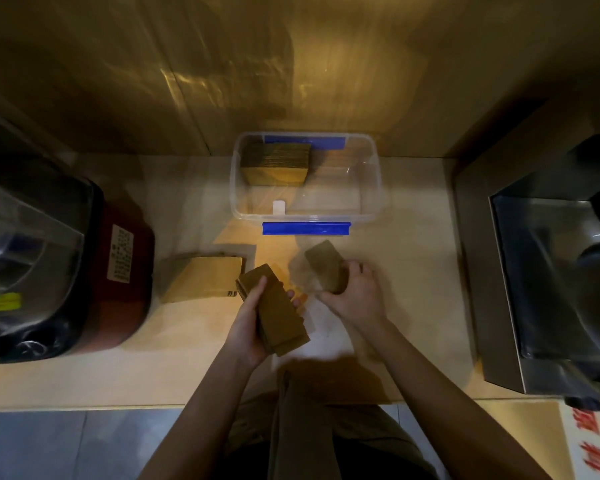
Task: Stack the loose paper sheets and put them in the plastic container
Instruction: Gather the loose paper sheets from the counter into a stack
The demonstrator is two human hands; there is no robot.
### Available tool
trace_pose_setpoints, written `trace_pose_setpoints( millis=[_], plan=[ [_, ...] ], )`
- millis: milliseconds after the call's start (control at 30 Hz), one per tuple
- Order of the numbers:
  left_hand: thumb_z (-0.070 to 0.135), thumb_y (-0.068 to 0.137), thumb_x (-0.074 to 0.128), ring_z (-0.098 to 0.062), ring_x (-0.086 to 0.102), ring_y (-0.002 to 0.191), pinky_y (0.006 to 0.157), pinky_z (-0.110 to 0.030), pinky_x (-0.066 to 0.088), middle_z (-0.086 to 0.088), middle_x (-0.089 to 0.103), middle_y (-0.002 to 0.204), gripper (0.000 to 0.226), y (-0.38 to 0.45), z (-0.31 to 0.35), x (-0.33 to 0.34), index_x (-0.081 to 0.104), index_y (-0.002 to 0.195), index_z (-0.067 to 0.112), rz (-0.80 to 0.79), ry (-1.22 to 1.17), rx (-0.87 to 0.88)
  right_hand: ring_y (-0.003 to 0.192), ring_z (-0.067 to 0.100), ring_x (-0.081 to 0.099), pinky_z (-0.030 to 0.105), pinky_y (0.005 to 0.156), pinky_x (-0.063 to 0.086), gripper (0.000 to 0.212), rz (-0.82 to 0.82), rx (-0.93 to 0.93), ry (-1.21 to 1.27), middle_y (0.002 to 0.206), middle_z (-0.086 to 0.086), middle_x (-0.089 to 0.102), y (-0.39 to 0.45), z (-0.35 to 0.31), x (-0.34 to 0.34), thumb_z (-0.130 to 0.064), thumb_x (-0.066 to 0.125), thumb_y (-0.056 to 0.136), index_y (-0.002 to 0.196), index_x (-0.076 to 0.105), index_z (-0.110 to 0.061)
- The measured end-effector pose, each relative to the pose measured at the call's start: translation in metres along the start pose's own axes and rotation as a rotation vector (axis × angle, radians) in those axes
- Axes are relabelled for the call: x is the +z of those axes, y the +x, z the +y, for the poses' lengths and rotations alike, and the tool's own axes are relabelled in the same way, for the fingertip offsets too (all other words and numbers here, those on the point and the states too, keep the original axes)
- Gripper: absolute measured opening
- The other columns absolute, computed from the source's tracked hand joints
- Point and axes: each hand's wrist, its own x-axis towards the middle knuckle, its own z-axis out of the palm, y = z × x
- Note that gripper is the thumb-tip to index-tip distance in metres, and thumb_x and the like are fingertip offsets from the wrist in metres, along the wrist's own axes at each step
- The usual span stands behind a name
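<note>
Bin (49, 258): far left of frame, dark, on the surface (194, 368).
Loose pile (203, 278): left of centre.
Left hand (250, 327): fingers grasping a brown sheet stack (278, 306), centre.
Right hand (355, 289): fingers grasping a blurred smaller stack (326, 266).
Plastic container (374, 188): upper centre, open, holding stacked sheets (274, 164) in its left part.

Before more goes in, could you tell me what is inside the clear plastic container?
A stack of brown paper sheets sits in the plastic container's back-left corner; whatever lies under it is hidden.
</note>
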Motion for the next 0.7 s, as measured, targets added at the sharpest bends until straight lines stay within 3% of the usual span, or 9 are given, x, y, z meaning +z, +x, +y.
trace_pose_setpoints(
  millis=[133, 233, 333, 467, 600, 700],
  plan=[
    [0.053, 0.066, 0.063, -0.021, 0.07, 0.086, 0.077, -0.04, 0.053, -0.007, 0.074, 0.093, 0.055, -0.005, -0.003, -0.001, 0.063, 0.108, 0.017, -0.069, 0.019, 0.033, 0.099, 0.018, 0.053, 0.037, 0.083, 0.052, 0.057, -0.04, -0.014, 0.343, 0.111, 0.002, 0.053, -0.031, -0.018, -0.01, -0.036, 0.078, 0.063, 0.111, 0.05, -0.023],
    [0.06, 0.07, 0.053, -0.027, 0.066, 0.1, 0.08, -0.044, 0.053, -0.007, 0.072, 0.104, 0.055, -0.01, -0.006, -0.002, 0.064, 0.11, 0.025, -0.138, 0.115, 0.095, 0.096, 0.013, 0.056, 0.032, 0.079, 0.054, 0.052, -0.162, -0.081, 0.515, 0.115, 0.003, 0.056, -0.061, -0.035, -0.01, -0.036, 0.075, 0.066, 0.111, 0.05, -0.027],
    [0.059, 0.071, 0.051, -0.025, 0.066, 0.098, 0.077, -0.039, 0.054, -0.006, 0.073, 0.1, 0.052, -0.014, -0.01, 0.003, 0.066, 0.107, 0.025, -0.166, 0.14, 0.132, 0.103, 0.015, 0.052, 0.032, 0.083, 0.052, 0.054, -0.229, -0.106, 0.441, 0.12, 0.001, 0.049, -0.079, -0.047, -0.004, -0.04, 0.071, 0.066, 0.113, 0.047, -0.03],
    [0.045, 0.072, 0.055, -0.018, 0.071, 0.084, 0.069, -0.032, 0.058, -0.002, 0.076, 0.087, 0.034, -0.018, -0.017, 0.011, 0.074, 0.089, 0.022, -0.119, 0.123, 0.138, 0.111, 0.019, 0.041, 0.036, 0.09, 0.047, 0.057, -0.172, -0.187, 0.269, 0.124, 0.004, 0.04, -0.09, -0.052, 0.003, -0.04, 0.071, 0.07, 0.118, 0.043, -0.025],
    [0.027, 0.074, 0.054, -0.016, 0.068, 0.076, 0.071, -0.032, 0.054, 0.0, 0.073, 0.078, 0.021, -0.021, -0.02, 0.01, 0.073, 0.08, 0.02, -0.091, 0.141, 0.133, 0.109, 0.013, 0.039, 0.029, 0.088, 0.044, 0.05, -0.209, -0.269, 0.224, 0.119, -0.001, 0.041, -0.096, -0.044, 0.002, -0.05, 0.064, 0.075, 0.117, 0.047, -0.028],
    [0.016, 0.081, 0.042, -0.013, 0.067, 0.068, 0.071, -0.034, 0.05, 0.004, 0.072, 0.069, 0.034, -0.023, -0.022, 0.013, 0.073, 0.068, 0.023, -0.061, 0.124, 0.181, 0.096, 0.01, 0.051, 0.014, 0.075, 0.047, 0.016, -0.134, -0.038, 0.673, 0.106, -0.001, 0.052, -0.099, -0.041, -0.002, -0.028, 0.06, 0.087, 0.101, 0.06, -0.022]
  ],
)
